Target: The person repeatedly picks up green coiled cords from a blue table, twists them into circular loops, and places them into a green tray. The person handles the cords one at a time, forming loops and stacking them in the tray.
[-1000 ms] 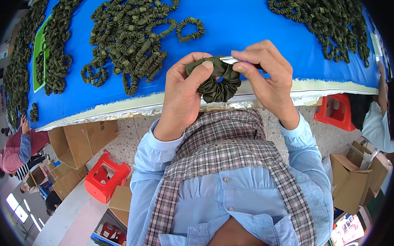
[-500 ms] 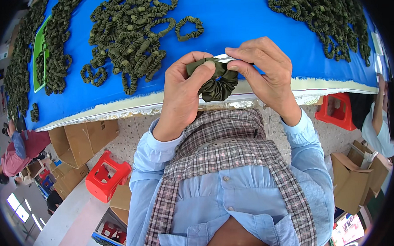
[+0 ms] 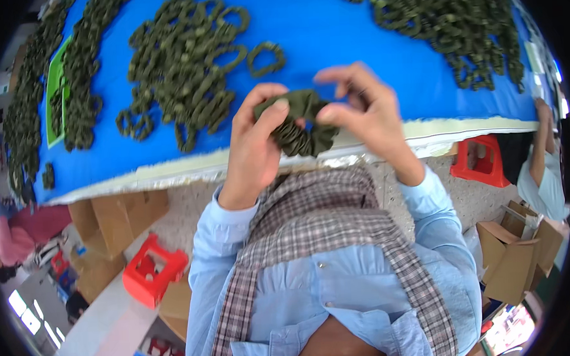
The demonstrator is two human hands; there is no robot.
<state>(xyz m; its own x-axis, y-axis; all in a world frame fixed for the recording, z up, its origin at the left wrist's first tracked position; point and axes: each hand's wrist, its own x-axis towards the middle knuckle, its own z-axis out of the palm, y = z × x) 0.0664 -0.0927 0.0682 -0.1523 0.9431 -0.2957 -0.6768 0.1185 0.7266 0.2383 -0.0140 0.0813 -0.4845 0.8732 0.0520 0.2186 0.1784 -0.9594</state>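
Observation:
A dark green gathered fabric scrunchie (image 3: 305,132) is pinched at its left side by my left hand (image 3: 257,131), with the thumb pressed on top. It hangs just above the front edge of the table, its ring opening partly visible. My right hand (image 3: 365,114), somewhat blurred, is at the scrunchie's right side. Its thumb tip is next to the fabric; whether they touch I cannot tell. The index finger stretches out apart from the thumb, and nothing shows between them. No white strip shows at the fabric now.
A pile of green scrunchies (image 3: 188,68) lies beyond my left hand on the blue tabletop (image 3: 304,24), another pile (image 3: 450,24) far right. More surround a green tray (image 3: 55,92). Red stools (image 3: 152,270) and cardboard boxes (image 3: 511,251) stand below. A co-worker's arm (image 3: 541,144) is at right.
My right fingers have come off the white strip they pinched and spread apart. My left hand keeps its hold on the scrunchie. The view has shifted slightly.

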